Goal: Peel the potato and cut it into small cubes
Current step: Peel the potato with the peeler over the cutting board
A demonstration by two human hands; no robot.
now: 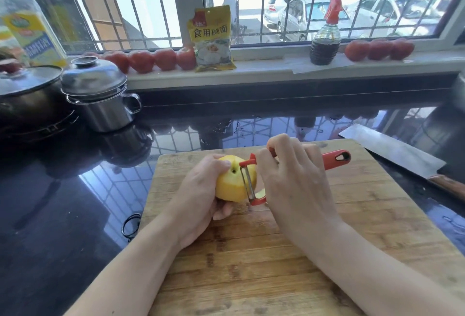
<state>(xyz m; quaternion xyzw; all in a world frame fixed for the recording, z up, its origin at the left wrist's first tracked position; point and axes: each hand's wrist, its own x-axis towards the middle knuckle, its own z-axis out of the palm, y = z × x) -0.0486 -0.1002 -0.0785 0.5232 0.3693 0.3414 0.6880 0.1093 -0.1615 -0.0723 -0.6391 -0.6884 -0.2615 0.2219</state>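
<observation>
A lidded steel pot (100, 96) stood beyond the cutting board (276, 252), to its left, contents hidden. Above the board, the left hand (201, 197) gripped the yellow, mostly peeled potato (232, 179), fingers curled around it. The right hand (294, 179) was closed around the red peeler (251, 182), whose blade lay against the potato's right side. A cleaver (392, 152) lay just right of the board.

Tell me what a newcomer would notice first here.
The eye lands first on the yellow peeled potato, held over the wooden cutting board by the left hand while the right hand draws a red peeler across it. Next, the row of red tomatoes on the windowsill behind.
</observation>
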